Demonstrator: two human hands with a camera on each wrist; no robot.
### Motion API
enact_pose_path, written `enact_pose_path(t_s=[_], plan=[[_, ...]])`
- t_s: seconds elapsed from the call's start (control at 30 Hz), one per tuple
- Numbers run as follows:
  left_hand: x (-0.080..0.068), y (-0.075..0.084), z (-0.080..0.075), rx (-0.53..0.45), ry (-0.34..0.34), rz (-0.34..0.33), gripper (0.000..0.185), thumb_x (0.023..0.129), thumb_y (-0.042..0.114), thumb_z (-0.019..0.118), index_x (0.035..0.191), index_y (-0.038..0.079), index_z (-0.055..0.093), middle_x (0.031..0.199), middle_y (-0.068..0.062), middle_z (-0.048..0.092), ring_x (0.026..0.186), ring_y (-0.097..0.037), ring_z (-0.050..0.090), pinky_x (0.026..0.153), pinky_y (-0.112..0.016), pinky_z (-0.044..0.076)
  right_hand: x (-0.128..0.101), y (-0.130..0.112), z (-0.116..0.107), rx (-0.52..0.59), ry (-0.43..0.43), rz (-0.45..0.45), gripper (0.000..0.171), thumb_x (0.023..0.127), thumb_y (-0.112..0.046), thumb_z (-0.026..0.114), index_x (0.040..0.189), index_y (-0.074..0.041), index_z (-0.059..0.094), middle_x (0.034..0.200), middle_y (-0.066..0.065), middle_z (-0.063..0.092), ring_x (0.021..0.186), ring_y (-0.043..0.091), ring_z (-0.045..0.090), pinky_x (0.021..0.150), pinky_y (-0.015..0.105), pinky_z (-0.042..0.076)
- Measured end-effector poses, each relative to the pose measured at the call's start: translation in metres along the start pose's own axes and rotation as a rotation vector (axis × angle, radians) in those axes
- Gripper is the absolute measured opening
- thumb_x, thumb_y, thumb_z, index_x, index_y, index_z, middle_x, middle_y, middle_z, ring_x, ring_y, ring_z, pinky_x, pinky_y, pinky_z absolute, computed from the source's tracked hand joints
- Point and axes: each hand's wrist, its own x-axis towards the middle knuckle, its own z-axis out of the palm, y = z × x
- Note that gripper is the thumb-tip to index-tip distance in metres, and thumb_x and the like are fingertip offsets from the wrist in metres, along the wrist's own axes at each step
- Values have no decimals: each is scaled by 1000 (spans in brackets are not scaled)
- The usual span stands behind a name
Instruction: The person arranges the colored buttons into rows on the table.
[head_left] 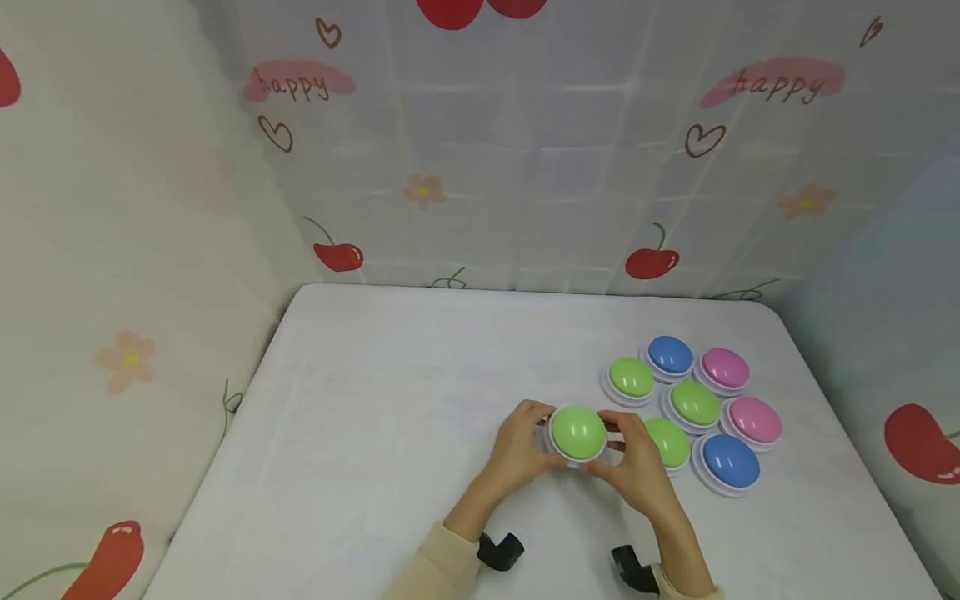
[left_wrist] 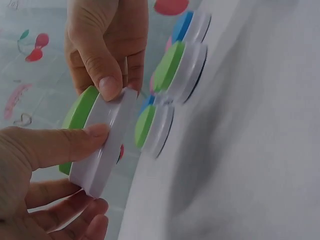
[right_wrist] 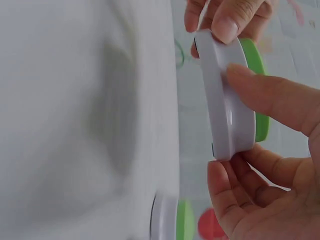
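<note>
Between my two hands is a round push button [head_left: 578, 432] with a green domed top and a white base. My left hand [head_left: 520, 444] grips its left side, thumb along the near rim. On the opposite side my right hand [head_left: 632, 461] grips it the same way. Both wrist views show the held button [left_wrist: 102, 142] raised off the table, thumbs pressed on its white base [right_wrist: 227, 100]. Just right of my right hand sits another green button [head_left: 670, 442], partly hidden behind that hand.
More buttons cluster on the right of the white table [head_left: 375, 400]: green ones [head_left: 632, 377], blue ones [head_left: 731, 462] and pink ones [head_left: 755, 419], standing close together. Curtains with cherry prints hang behind [head_left: 525, 167] and at both sides.
</note>
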Motion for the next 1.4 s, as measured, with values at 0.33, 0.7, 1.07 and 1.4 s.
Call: enact_pose_path(t_s=[0.33,0.7,1.07,1.4], plan=[[22,-53,-77,-32,167,-71,63,65,8,89,122,0,62,119,-14,61,105,-29,61,87,-42,55,88,-44,60,129,-91,-85,73,66,3,86,131,1,53,128,18,52,120,34,53,96,45,53],[40,-102,-139,41,197,-192,67,66,7,88,126,-4,59,125,-19,60,110,-34,60,93,-46,52,152,-78,124,157,-161,-91,72,69,-1,85,133,1,52,129,17,51,122,30,54,98,37,52],[40,-138,-142,-23,154,-308,66,69,1,84,129,-5,57,130,-23,57,114,-37,58,98,-48,49,165,-74,164,95,-181,-63,70,67,-4,87,129,4,54,126,20,55,116,33,55,103,45,46],[40,-156,-136,-35,142,-364,68,69,2,83,131,-5,56,128,-25,58,118,-38,55,105,-52,42,167,-66,179,68,-204,-20,70,70,-8,86,131,4,53,125,20,56,118,33,54,106,44,43]])
